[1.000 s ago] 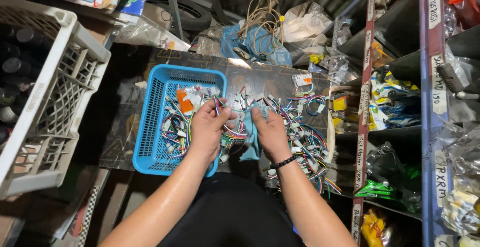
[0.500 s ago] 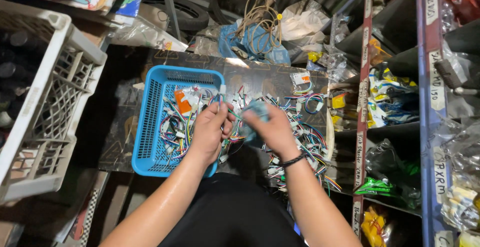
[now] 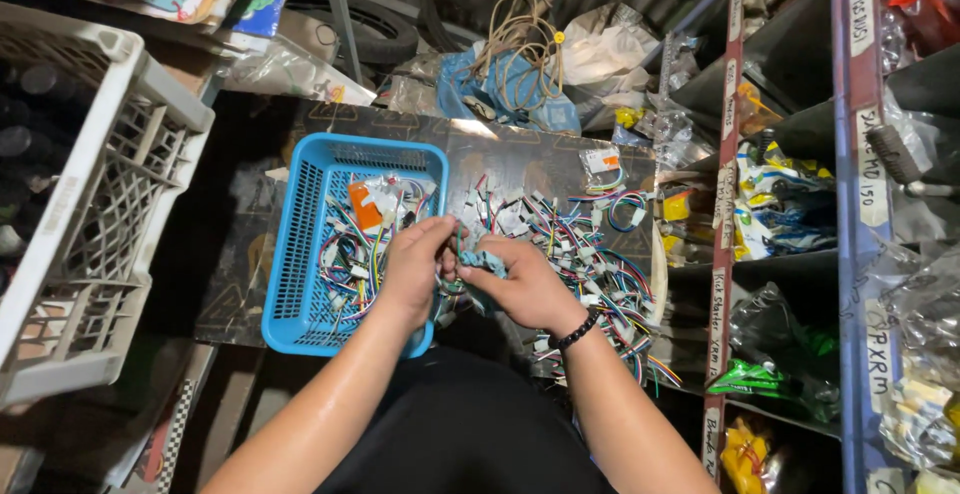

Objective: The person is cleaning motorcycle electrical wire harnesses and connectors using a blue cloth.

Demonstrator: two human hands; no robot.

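My left hand (image 3: 418,266) and my right hand (image 3: 524,282) meet over the front of a dark board (image 3: 520,159), both pinching a small light-blue cloth (image 3: 482,264) wrapped around a piece of coloured wire harness. The left hand hovers over the right edge of a blue plastic basket (image 3: 300,244) holding several wire harnesses with white connectors. A loose pile of coloured wire harnesses (image 3: 590,244) spreads over the board to the right of my hands. A black band sits on my right wrist.
A large grey plastic crate (image 3: 90,214) stands at the left. Metal shelves (image 3: 850,204) with bagged parts line the right. A tyre (image 3: 400,29), a coil of beige cord (image 3: 515,39) and plastic bags lie behind the board.
My hands have come together from flat on the wire pile. The right hand picked up the blue cloth, and both now pinch it near the basket's edge.
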